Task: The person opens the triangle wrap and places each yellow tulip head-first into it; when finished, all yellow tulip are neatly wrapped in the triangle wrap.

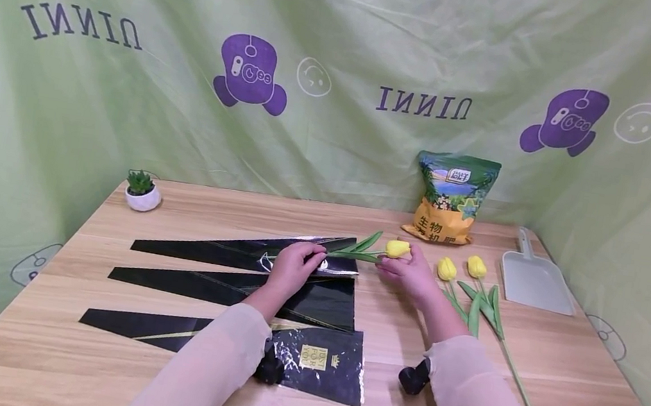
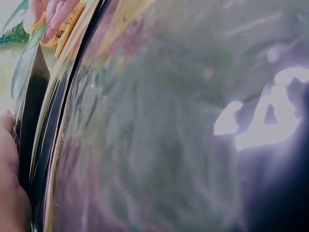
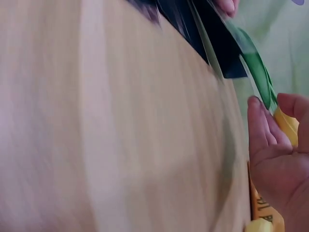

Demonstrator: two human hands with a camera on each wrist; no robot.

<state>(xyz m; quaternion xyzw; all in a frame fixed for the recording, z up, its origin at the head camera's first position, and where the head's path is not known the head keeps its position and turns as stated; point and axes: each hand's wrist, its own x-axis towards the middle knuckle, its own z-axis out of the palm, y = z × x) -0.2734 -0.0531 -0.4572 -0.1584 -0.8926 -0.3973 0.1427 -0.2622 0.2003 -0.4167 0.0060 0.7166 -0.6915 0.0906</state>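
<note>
**Yellow tulip (image 1: 397,249) held at a black sleeve (image 1: 230,252)**

From the head, we see the right hand (image 1: 414,272) pinching the tulip just below its bloom, while the left hand (image 1: 293,267) pinches the farthest sleeve near its mouth. From the left wrist, we make out a thumb against the sleeve's edge. From the right wrist, we see green leaves (image 3: 258,72) reaching the sleeve.
</note>
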